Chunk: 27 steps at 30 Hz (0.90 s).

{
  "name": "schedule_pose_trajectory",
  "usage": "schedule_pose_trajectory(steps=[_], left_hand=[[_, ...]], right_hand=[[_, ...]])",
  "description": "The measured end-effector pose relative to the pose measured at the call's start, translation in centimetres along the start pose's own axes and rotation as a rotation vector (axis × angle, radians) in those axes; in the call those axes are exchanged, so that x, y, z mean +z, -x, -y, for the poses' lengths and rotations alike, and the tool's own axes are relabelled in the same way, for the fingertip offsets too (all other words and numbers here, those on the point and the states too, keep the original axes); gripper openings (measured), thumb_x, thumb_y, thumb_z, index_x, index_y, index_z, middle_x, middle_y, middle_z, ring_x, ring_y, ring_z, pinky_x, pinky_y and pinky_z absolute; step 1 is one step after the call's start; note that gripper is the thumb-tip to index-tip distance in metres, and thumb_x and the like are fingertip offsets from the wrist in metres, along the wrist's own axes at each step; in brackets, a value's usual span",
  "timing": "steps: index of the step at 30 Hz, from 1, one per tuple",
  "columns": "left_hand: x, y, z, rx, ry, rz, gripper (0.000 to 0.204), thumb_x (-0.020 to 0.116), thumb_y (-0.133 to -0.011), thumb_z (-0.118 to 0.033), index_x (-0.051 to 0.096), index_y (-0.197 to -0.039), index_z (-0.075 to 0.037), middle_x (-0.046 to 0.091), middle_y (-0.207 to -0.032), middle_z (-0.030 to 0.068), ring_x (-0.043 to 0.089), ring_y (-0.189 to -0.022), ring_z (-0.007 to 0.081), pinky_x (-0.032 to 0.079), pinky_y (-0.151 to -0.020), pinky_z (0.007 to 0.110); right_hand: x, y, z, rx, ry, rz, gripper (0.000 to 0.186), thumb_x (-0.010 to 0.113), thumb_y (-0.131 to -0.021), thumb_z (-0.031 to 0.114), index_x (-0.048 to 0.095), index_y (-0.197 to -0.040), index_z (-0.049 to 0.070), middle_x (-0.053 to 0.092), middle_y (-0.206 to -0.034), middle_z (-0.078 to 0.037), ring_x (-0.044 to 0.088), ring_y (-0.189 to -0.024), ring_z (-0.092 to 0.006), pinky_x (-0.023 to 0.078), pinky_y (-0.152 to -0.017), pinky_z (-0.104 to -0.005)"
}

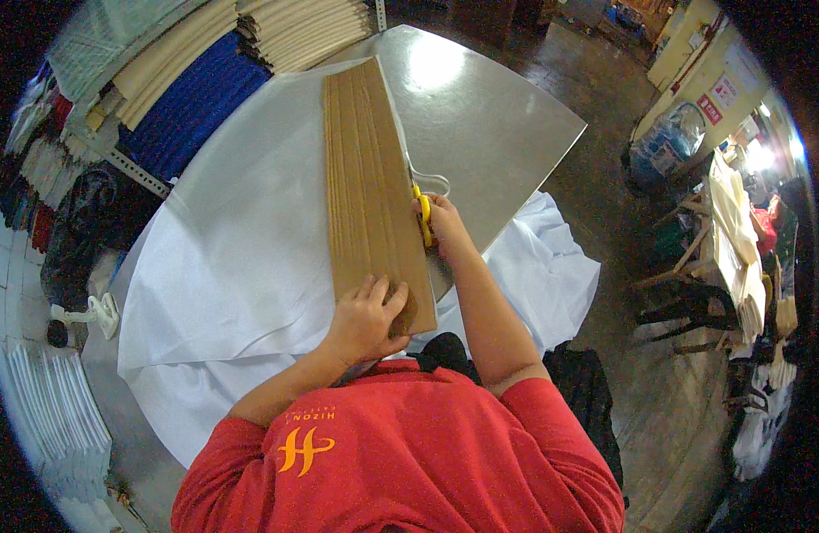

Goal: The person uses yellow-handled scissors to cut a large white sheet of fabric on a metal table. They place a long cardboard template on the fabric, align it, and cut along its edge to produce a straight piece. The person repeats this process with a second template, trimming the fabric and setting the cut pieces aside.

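Note:
A long brown cardboard strip [367, 169] lies lengthwise on a white cloth [240, 240] spread over the table. My left hand [367, 318] rests on the near end of the cardboard, its fingers spread and pressing down on it. My right hand [440, 220] is closed round the yellow handles of a pair of scissors [424, 218] at the cardboard's right edge. The blades point away from me and are mostly hidden. Just beyond them, a narrow strip of white cloth [433, 180] curls onto the bare tabletop.
The grey metal tabletop [489, 107] extends to the far right. More white cloth [547, 275] hangs off its right side. Shelves at the left hold folded blue cloth [191, 102] and cream cloth [307, 27]. A stack of white cloth [58, 400] stands low at left.

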State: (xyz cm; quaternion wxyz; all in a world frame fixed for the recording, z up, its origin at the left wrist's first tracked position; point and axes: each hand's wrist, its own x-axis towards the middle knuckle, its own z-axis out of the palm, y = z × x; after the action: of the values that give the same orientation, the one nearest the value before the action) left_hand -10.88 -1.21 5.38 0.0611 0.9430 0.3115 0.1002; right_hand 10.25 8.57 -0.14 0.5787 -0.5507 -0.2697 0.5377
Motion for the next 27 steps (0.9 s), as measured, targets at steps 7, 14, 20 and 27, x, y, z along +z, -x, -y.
schedule_pose_trajectory(steps=[7,14,20,27], left_hand=[[0.0,0.1,-0.1,0.009,0.026,-0.026,0.078,0.074,-0.063,-0.041,0.047,-0.129,-0.011,0.051,-0.121,0.0209,0.057,-0.105,0.0384,0.047,-0.084,0.048],[0.2,0.0,0.0,0.019,0.025,-0.059,0.077,0.075,-0.062,-0.040,0.047,-0.128,-0.011,0.052,-0.119,0.0196,0.057,-0.106,0.0380,0.047,-0.083,0.049],[0.3,0.1,0.1,0.004,0.045,-0.042,0.077,0.075,-0.063,-0.040,0.047,-0.128,-0.011,0.052,-0.119,0.0192,0.056,-0.108,0.0385,0.047,-0.084,0.048],[0.2,0.1,0.1,-0.002,0.006,0.021,0.079,0.075,-0.063,-0.044,0.047,-0.129,-0.011,0.051,-0.121,0.0198,0.054,-0.112,0.0401,0.046,-0.086,0.049]], right_hand=[[0.5,-0.8,0.9,0.009,0.044,-0.040,0.031,0.064,-0.083,0.019,0.058,-0.105,-0.002,0.064,-0.089,-0.008,0.059,-0.078,-0.0156,0.047,-0.071,-0.0292],[0.3,-2.6,-0.6,0.004,0.020,-0.056,0.029,0.062,-0.087,0.018,0.058,-0.106,-0.003,0.064,-0.090,-0.009,0.059,-0.077,-0.0164,0.047,-0.071,-0.0301],[-0.2,-3.0,-1.0,-0.026,0.099,-0.060,0.032,0.069,-0.083,0.017,0.056,-0.106,-0.001,0.063,-0.086,-0.007,0.058,-0.070,-0.0140,0.048,-0.064,-0.0273],[-0.1,-2.5,0.5,0.017,0.013,-0.003,0.035,0.059,-0.086,0.018,0.052,-0.113,-0.004,0.063,-0.089,-0.011,0.060,-0.071,-0.0187,0.050,-0.063,-0.0306]])
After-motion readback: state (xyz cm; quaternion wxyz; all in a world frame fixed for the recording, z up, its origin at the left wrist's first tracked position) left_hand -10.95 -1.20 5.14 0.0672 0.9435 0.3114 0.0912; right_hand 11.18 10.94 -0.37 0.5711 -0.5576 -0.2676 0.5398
